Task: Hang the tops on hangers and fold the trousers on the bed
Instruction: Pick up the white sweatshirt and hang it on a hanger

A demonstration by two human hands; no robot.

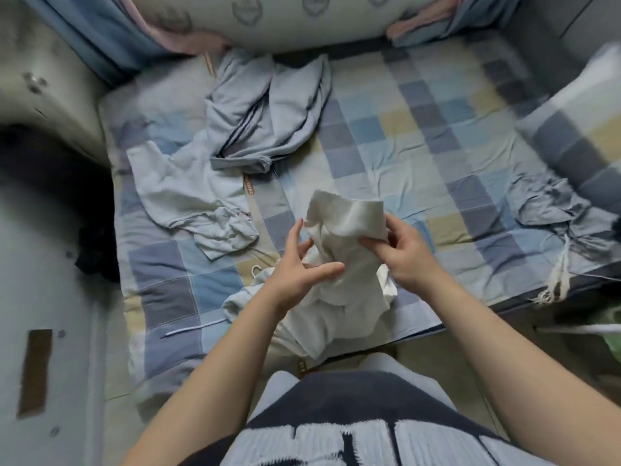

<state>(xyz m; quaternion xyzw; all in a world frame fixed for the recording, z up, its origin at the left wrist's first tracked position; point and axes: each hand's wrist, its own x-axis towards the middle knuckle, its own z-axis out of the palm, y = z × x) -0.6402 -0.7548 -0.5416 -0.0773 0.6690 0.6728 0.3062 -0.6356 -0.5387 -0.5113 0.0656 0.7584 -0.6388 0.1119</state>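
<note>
Over the bed [403, 129], the right hand [408, 255] pinches a white garment [346, 216] in its grip; the left hand [299, 267] touches it, fingers spread.

The right hand [405, 253] pinches the white top [346, 216], its tips buried in the cloth. Near the foot of the bed [386, 129], only a hanger's hook [255, 269] peeks from under that top. On the bed's right side the pillow [584, 129] is smeared and cut by the edge. The bolster [268, 21] at its head runs off the top. The dark heap [95, 250] left of the bed is too dim to make out.
</note>
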